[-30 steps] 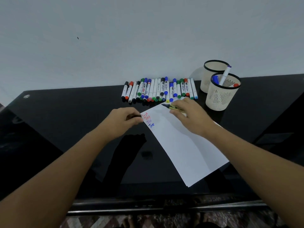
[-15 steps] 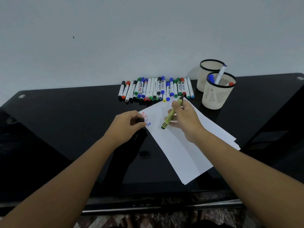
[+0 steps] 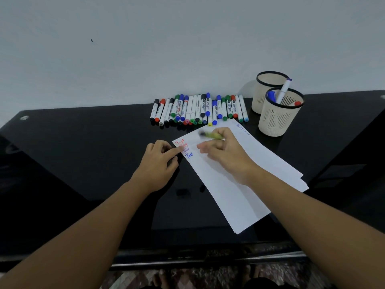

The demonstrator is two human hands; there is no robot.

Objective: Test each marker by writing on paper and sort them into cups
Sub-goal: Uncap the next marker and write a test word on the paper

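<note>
My right hand [image 3: 226,156] grips a yellow-green marker [image 3: 213,135] over the upper part of the white paper [image 3: 235,190]; the marker is motion-blurred, its dark end pointing left. My left hand [image 3: 157,163] lies at the paper's top-left corner. Its index finger is stretched onto the sheet beside red and blue test scribbles [image 3: 184,149], and its other fingers are curled; whether they hold anything is hidden. A row of several markers [image 3: 198,109] lies along the wall. The near cup [image 3: 277,124] holds three markers. The far cup [image 3: 260,101] stands behind it.
The black glossy table [image 3: 83,153] meets the white wall at the back, and its front edge [image 3: 187,261] is near me. A second sheet [image 3: 285,170] sticks out under the paper's right side. The cups stand right of the marker row.
My right hand has turned the marker from pointing down-left to lying level, dark end to the left. My left index finger has stretched out onto the paper's corner.
</note>
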